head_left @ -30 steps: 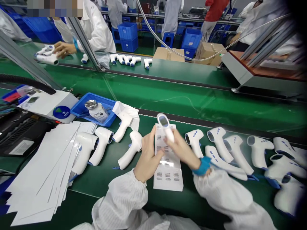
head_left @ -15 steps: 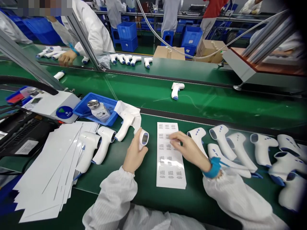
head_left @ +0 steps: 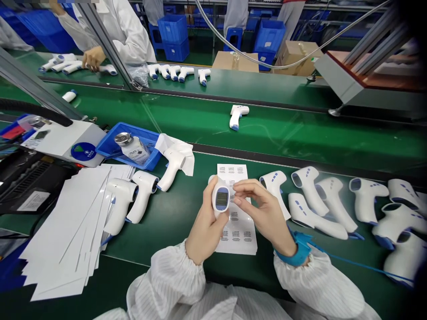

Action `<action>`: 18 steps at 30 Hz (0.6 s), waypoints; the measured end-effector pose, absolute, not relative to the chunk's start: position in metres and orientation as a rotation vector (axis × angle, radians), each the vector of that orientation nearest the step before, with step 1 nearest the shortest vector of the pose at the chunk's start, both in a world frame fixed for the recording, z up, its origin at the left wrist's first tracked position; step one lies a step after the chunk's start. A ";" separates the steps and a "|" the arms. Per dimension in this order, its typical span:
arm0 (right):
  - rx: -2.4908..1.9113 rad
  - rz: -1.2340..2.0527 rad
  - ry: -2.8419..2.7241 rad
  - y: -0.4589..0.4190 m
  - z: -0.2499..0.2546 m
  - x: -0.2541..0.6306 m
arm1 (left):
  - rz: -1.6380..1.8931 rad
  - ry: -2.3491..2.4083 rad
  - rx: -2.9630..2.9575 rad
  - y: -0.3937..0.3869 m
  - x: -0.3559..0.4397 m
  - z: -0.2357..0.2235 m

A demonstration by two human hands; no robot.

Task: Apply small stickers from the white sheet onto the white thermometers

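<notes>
Holding a white device (head_left: 221, 200) over the printed sheet (head_left: 238, 243), the left hand (head_left: 204, 231) wraps its fingers around it; the right hand (head_left: 263, 209) bunches its fingertips narrowly alongside, any contents indiscernible. A loosened grip could drop the device. Similar devices (head_left: 311, 215) lie to the right; the held one partly hides the sheet.

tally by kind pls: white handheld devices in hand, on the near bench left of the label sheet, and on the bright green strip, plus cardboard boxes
Device in the left hand: 1
Near-bench devices left of the label sheet: 3
Strip devices on the bright green strip: 2
Cardboard boxes: 2
Total: 8
</notes>
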State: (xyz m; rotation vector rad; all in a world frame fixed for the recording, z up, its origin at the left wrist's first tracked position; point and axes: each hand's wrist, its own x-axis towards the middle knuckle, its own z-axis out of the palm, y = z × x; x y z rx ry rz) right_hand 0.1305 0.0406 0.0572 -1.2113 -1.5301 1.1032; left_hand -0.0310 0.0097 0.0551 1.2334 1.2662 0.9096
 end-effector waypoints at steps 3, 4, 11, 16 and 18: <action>-1.202 1.012 -1.496 0.047 0.064 0.120 | 0.922 1.273 1.276 0.006 -0.025 0.053; -1.208 0.979 -1.497 0.047 0.066 0.118 | 0.922 1.278 1.278 0.005 -0.024 0.052; -1.045 0.776 -1.742 0.041 0.077 0.117 | 0.950 1.275 1.254 0.007 -0.020 0.053; -1.092 0.632 -1.826 0.040 0.080 0.119 | 0.937 1.248 1.183 0.010 -0.019 0.059; -1.158 0.773 -1.746 0.040 0.085 0.120 | 0.940 1.227 1.121 0.011 -0.019 0.061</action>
